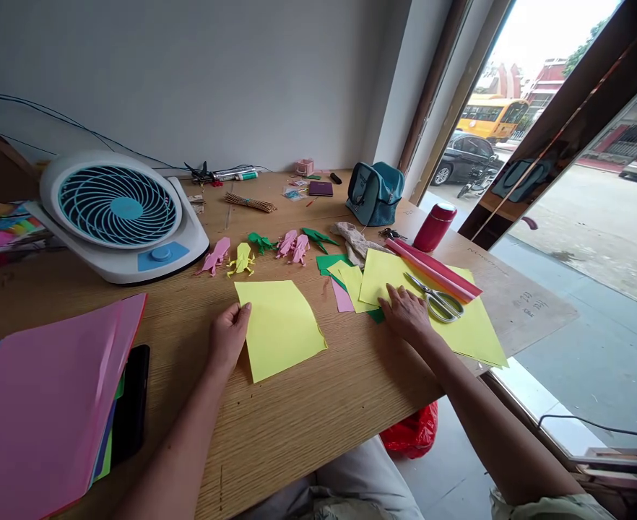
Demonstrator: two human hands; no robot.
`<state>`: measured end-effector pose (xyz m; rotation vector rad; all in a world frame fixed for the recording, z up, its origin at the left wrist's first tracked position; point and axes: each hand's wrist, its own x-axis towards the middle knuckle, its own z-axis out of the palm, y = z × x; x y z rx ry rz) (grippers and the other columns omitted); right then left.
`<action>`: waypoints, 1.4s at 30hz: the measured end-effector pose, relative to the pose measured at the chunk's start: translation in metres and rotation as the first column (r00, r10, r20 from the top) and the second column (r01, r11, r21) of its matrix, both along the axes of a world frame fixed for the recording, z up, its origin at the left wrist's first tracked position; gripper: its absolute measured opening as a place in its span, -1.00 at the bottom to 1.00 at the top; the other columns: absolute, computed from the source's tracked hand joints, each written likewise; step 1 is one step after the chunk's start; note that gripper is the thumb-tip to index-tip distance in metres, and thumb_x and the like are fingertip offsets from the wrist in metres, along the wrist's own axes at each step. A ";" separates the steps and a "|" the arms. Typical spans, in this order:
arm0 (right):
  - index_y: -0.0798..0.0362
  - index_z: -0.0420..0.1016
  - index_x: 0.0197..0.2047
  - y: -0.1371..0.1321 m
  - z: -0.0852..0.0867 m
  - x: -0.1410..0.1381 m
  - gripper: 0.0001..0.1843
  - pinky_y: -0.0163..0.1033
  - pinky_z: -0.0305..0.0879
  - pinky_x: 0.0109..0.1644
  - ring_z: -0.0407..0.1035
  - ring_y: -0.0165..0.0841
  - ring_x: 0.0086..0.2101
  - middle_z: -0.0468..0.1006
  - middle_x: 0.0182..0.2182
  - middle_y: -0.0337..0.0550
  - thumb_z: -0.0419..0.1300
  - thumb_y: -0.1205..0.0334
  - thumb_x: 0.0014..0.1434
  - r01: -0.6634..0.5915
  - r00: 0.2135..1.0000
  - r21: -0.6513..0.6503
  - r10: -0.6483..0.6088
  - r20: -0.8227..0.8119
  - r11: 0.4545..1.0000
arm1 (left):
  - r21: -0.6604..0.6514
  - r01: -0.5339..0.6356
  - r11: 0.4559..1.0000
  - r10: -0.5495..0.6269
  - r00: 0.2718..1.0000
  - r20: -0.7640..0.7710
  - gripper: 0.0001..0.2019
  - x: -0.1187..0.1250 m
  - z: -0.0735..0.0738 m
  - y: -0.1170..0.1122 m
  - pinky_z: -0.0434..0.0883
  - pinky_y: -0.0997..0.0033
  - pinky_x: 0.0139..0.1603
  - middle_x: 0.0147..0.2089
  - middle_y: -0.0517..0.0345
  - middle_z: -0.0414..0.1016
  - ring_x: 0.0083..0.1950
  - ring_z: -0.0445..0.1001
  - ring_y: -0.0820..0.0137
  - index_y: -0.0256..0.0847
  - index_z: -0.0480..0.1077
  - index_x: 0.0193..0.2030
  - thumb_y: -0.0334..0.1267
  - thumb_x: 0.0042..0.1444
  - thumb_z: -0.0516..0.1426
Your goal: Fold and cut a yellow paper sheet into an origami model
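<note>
Between the thumb and fingers of my left hand (230,334) is the left edge of a yellow paper sheet (283,328), whose right edge curls slightly above the table. My right hand (406,312) lies with fingers stretched out on another yellow sheet (386,271) at the right. Just beside its fingers rest silver scissors (442,303) with closed blades. Yellow, green (334,261) and pink paper pieces (342,296) lie left of that hand. Behind the held sheet sit folded paper frogs: a yellow one (241,260), several pink ones (218,256) and green ones (261,242).
A white and blue fan (126,217) stands at the left, behind a pink folder (48,412) and a black phone (133,401). Toward the right are a rolled red sheet (432,269), a red cup (435,226), a cloth (357,242), keys (393,233) and a teal bag (375,193).
</note>
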<state>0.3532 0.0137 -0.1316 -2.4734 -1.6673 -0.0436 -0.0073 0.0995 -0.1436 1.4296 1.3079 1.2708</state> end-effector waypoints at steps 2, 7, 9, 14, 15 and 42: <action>0.15 0.23 0.33 0.000 0.003 -0.001 -0.40 0.22 0.07 0.21 0.21 0.09 0.21 0.35 0.20 0.31 -0.11 -0.04 0.38 0.024 0.999 0.020 -0.023 -0.024 1.000 | 0.000 0.000 1.000 0.000 1.000 0.026 -0.65 0.000 0.001 0.000 0.10 0.49 -0.51 -0.61 0.32 0.18 -0.52 0.17 0.45 -0.18 0.27 -0.55 0.02 0.02 0.22; 0.20 0.23 0.32 0.003 0.018 -0.018 -0.43 0.34 -0.18 0.31 -0.06 0.18 0.34 0.14 0.33 0.35 0.00 0.08 0.34 -0.067 0.975 0.134 0.093 -0.202 0.989 | -0.002 -0.010 1.000 0.010 0.994 0.105 -0.64 0.002 0.003 -0.002 0.09 0.50 -0.50 -0.58 0.32 0.17 -0.51 0.13 0.48 -0.18 0.25 -0.55 0.00 0.02 0.23; 0.15 0.27 0.29 0.010 0.023 -0.034 -0.47 0.26 -0.10 0.33 0.07 0.10 0.30 0.25 0.29 0.26 0.03 0.11 0.32 -0.168 0.909 0.185 0.224 -0.350 0.968 | -0.002 -0.013 1.000 0.013 0.990 0.144 -0.64 0.003 0.005 -0.004 0.10 0.51 -0.49 -0.57 0.33 0.17 -0.51 0.12 0.50 -0.18 0.24 -0.54 -0.01 0.02 0.24; 0.02 0.36 0.20 0.036 0.021 -0.090 -0.51 -0.09 0.40 0.07 0.50 -0.19 -0.02 0.58 0.02 0.04 0.13 0.00 0.28 -0.370 0.571 0.274 0.450 -0.686 0.888 | -0.018 -0.012 1.000 0.017 0.948 0.316 -0.64 0.008 0.009 -0.006 0.23 0.54 -0.42 -0.50 0.31 0.29 -0.46 0.26 0.49 -0.19 0.28 -0.48 0.02 0.00 0.27; 0.04 0.37 0.19 0.040 0.018 -0.101 -0.49 -0.10 0.44 0.00 0.53 -0.20 -0.08 0.61 -0.04 0.03 0.15 -0.04 0.27 -0.394 0.491 0.288 0.465 -0.737 0.873 | -0.021 -0.014 1.000 0.020 0.933 0.359 -0.65 0.009 0.010 -0.006 0.27 0.53 -0.39 -0.47 0.30 0.34 -0.44 0.30 0.48 -0.19 0.29 -0.46 0.03 -0.02 0.27; -0.03 0.43 -0.20 0.040 0.010 -0.109 -0.57 -0.17 0.42 -0.12 0.47 -0.26 -0.22 0.57 -0.25 -0.17 0.37 -0.13 -0.01 -0.083 0.086 0.498 0.505 -0.859 0.863 | -0.122 -0.052 0.991 0.116 0.789 0.603 -0.52 0.005 0.025 -0.004 0.49 0.30 -0.06 -0.14 0.03 0.62 -0.09 0.58 0.22 -0.27 0.52 -0.20 -0.15 -0.30 0.46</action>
